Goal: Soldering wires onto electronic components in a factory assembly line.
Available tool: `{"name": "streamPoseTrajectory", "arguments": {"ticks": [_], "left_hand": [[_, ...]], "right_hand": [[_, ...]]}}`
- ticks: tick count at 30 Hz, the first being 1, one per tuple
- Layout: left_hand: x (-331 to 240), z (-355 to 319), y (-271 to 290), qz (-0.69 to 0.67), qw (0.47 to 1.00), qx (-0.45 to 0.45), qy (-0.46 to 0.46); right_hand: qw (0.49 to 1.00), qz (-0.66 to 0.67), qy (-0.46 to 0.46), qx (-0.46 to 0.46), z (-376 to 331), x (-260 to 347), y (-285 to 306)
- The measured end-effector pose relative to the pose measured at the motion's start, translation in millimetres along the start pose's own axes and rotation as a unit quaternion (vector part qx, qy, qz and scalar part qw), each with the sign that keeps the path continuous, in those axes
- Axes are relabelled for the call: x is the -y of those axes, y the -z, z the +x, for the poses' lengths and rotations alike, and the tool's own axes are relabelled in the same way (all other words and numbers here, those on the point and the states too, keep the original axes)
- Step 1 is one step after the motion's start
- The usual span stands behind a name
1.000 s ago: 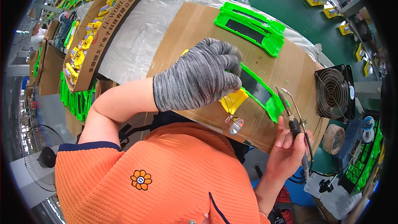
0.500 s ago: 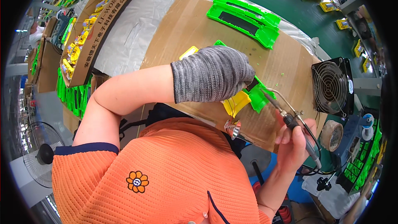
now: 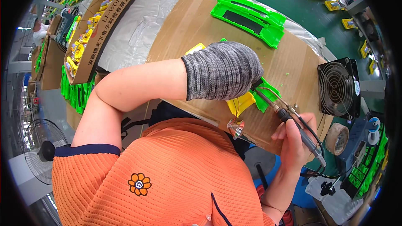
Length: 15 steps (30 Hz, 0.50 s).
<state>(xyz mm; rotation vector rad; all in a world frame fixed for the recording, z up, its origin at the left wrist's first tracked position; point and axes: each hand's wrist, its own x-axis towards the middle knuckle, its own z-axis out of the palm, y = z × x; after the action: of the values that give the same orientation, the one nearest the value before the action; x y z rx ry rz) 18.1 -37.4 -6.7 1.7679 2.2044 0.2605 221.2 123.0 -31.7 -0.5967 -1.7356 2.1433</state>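
My left hand (image 3: 226,71), in a grey knitted glove, is curled over a green plastic housing (image 3: 270,93) on the cardboard-topped bench. Its fingertips are hidden beneath it, and so is whatever they grip. My bare right hand (image 3: 293,144) holds a soldering iron (image 3: 307,139) with a thin bent metal tube alongside. The iron's tip reaches the housing right beside the gloved fingers; whether it touches cannot be seen. A yellow plastic part (image 3: 241,104) with thin wires lies below the glove. Close to the bench's near edge is a shiny reflector cup (image 3: 236,128).
A second green housing (image 3: 249,19) lies at the bench's far side. A black fan (image 3: 338,88) stands at right, near a tape roll (image 3: 337,138). At left, a cardboard box (image 3: 109,27) holds several yellow parts. Cables trail below the iron.
My right hand has brought the soldering iron's tip leftward and up, close to the gloved fingers. The left hand stays over the housing; the whole view has shifted slightly.
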Motion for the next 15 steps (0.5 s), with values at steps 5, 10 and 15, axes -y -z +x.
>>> {"name": "streamPoseTrajectory", "arguments": {"ticks": [5, 10, 15], "left_hand": [[1.6, 4.5, 0.3, 0.008, 1.0, 0.002, -0.002], [3.2, 7.1, 1.2, -0.014, 1.0, -0.003, -0.014], [4.0, 7.2, 0.8, 0.006, 1.0, 0.013, -0.016]], "right_hand": [[1.0, 0.0, 0.002, -0.009, -0.1, 0.6, -3.5], [1.0, -0.012, 0.003, -0.013, -2.3, -0.3, -1.6], [0.999, 0.013, 0.013, -0.046, -7.0, -3.2, -1.0]]}}
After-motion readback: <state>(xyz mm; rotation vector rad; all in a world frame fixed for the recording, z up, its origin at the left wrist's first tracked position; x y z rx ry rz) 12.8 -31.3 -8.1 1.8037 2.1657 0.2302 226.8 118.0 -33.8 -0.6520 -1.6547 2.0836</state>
